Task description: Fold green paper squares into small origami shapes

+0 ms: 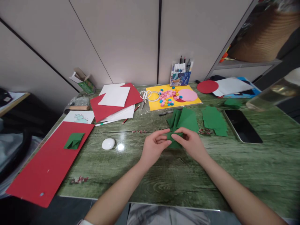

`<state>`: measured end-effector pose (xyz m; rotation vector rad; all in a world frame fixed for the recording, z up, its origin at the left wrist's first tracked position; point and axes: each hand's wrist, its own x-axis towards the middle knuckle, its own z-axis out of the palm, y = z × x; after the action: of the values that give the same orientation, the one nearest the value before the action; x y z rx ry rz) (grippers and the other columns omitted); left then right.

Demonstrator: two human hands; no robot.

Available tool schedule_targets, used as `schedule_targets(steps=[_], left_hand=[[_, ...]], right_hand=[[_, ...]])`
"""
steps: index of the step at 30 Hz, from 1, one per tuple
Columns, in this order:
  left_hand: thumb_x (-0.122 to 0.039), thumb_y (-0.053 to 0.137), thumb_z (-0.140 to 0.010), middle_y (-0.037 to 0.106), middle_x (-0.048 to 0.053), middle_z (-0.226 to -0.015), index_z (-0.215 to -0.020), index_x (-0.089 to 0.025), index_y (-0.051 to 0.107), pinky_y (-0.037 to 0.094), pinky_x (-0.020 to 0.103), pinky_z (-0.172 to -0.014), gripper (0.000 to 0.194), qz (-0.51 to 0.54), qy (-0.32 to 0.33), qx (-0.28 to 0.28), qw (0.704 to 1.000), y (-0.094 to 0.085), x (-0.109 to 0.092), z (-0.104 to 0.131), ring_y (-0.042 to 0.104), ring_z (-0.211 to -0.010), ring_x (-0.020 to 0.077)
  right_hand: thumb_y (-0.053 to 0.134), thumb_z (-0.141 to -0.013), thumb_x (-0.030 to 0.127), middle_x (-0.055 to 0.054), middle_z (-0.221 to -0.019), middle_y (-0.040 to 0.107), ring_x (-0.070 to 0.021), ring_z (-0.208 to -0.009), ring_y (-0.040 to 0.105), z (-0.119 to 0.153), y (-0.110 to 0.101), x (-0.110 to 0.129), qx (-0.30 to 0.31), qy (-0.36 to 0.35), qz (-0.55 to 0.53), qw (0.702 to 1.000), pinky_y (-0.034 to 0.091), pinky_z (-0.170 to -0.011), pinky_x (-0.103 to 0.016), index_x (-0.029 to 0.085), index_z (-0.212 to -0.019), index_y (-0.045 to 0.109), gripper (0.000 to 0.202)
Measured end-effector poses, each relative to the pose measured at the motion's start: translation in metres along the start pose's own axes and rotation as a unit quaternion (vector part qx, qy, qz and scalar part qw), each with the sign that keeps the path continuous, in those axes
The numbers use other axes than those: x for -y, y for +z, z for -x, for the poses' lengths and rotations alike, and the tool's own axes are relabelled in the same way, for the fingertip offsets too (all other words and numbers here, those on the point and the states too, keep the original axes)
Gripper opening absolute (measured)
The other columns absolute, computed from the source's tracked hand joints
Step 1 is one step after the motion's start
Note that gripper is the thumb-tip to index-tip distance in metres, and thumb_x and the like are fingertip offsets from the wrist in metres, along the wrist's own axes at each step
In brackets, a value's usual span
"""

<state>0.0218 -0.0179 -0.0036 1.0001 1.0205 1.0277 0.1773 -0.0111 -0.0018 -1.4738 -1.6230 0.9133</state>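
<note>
A small piece of green paper (174, 143) is pinched between my two hands over the middle of the table. My left hand (154, 145) grips its left side with thumb and fingers. On the right side, my right hand (191, 141) presses it with the thumb on top. Right behind my fingers lies a loose pile of green paper (188, 118), some of it folded. More green paper sheets (214, 120) lie to the right of my right hand. A folded green paper piece (74, 141) rests on a long red sheet (50, 165) at the left.
A white oval object (108, 143) sits left of my hands. Behind are scissors (143, 99), a yellow sheet (153, 105) with pink, blue and yellow balls, and a marker box (180, 76). A phone (242, 126) and a clear container (269, 97) stand at right.
</note>
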Motion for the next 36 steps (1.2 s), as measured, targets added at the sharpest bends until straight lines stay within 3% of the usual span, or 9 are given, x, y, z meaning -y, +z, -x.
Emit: schedule_targets(steps=[4,9,36], left_hand=[[-0.014,0.069,-0.062,0.064,-0.002,-0.067,-0.105,-0.02,0.062,0.045,0.02,-0.057,0.044,-0.006,-0.01,-0.006,1.0,0.0008,-0.0019,0.0014,0.056,-0.059,0.0088],[-0.014,0.069,-0.063,0.067,0.001,-0.071,-0.099,-0.017,0.064,0.048,0.023,-0.066,0.037,-0.013,-0.016,-0.007,1.0,0.0015,-0.0035,0.0017,0.06,-0.067,0.0113],[-0.016,0.068,-0.064,0.067,0.002,-0.073,-0.097,-0.018,0.065,0.047,0.025,-0.066,0.034,-0.015,-0.012,0.01,1.0,0.0005,-0.0018,0.0016,0.06,-0.067,0.0124]], right_hand=[[0.06,-0.073,0.039,0.005,-0.053,0.041,-0.0118,-0.051,0.036,0.0005,0.0016,-0.0003,-0.015,0.005,-0.006,1.0,0.026,-0.048,-0.024,0.018,-0.068,0.057,0.022],[0.06,-0.073,0.039,0.006,-0.052,0.036,-0.0112,-0.05,0.033,0.0003,0.0024,-0.0007,-0.013,0.013,-0.009,1.0,0.023,-0.048,-0.024,0.018,-0.064,0.054,0.023],[0.06,-0.072,0.039,0.005,-0.054,0.036,-0.0109,-0.052,0.033,0.0,0.0036,-0.0005,-0.005,0.012,-0.038,0.999,0.025,-0.05,-0.024,0.018,-0.058,0.049,0.027]])
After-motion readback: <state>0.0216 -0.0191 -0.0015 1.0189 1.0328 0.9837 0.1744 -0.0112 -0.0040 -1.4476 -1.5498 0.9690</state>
